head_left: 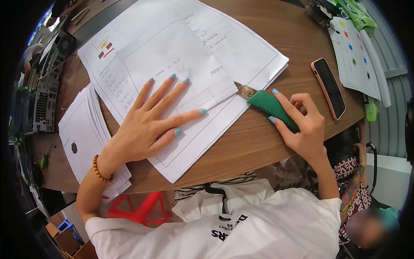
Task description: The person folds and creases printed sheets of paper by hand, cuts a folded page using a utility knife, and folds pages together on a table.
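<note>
Printed paper sheets (241, 52) lie stacked on the wooden table, the top one folded over with a crease facing the right. My left hand (155, 116) presses flat on the folded sheet with its fingers spread. In my right hand (302, 121) is a green-handled knife (274, 108), held between the thumb and fingers. Its worn, stained blade (245, 90) points left and its tip meets the right end of the folded sheet's edge. Whether the tip is inside the fold cannot be made out.
A pink-cased phone (330, 88) lies at the right, near a sheet with coloured splats (353, 56). Another paper stack (82, 134) sits at the left, beside a computer case (49, 90). A red stool (142, 209) is below the table edge. Another person (358, 185) is at the lower right.
</note>
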Demonstrator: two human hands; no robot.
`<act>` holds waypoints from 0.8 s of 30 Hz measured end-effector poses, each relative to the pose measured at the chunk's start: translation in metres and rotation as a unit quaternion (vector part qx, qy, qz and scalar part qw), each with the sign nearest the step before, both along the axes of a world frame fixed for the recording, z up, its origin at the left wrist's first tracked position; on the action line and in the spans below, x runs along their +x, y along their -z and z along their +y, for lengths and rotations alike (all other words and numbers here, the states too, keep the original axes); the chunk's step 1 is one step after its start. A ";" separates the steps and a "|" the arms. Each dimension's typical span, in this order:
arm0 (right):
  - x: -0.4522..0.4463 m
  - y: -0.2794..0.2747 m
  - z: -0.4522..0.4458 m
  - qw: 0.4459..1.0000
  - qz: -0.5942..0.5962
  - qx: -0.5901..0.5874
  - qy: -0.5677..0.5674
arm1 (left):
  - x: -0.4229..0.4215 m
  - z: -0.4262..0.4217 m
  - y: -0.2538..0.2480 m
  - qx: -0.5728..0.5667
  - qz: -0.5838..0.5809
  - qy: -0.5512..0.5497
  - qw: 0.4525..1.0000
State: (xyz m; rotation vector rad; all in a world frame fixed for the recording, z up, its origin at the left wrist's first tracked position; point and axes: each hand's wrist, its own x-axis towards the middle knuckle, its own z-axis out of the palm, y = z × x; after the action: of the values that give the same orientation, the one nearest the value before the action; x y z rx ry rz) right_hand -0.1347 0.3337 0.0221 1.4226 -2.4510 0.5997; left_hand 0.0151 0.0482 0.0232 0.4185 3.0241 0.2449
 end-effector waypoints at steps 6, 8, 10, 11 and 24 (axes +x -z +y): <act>-0.006 0.002 0.005 1.000 -0.013 0.000 0.010 | 0.001 -0.002 0.002 0.015 0.001 -0.002 1.000; -0.010 -0.001 -0.005 1.000 0.015 -0.003 0.005 | 0.000 -0.001 0.001 0.002 0.007 -0.001 1.000; -0.018 0.000 -0.012 1.000 0.008 -0.009 -0.004 | 0.000 -0.001 0.002 0.005 0.007 0.000 1.000; -0.019 0.000 -0.015 1.000 0.001 -0.015 -0.018 | 0.001 -0.001 0.001 0.009 0.007 -0.003 1.000; -0.045 0.005 -0.053 0.997 0.062 -0.018 -0.051 | 0.003 -0.003 0.003 0.008 0.006 0.005 1.000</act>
State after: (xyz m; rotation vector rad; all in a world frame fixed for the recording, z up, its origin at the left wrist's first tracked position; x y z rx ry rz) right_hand -0.1799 0.2806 0.0175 1.5296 -2.2730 0.5540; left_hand 0.0180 0.0455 0.0204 0.4387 3.0325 0.2672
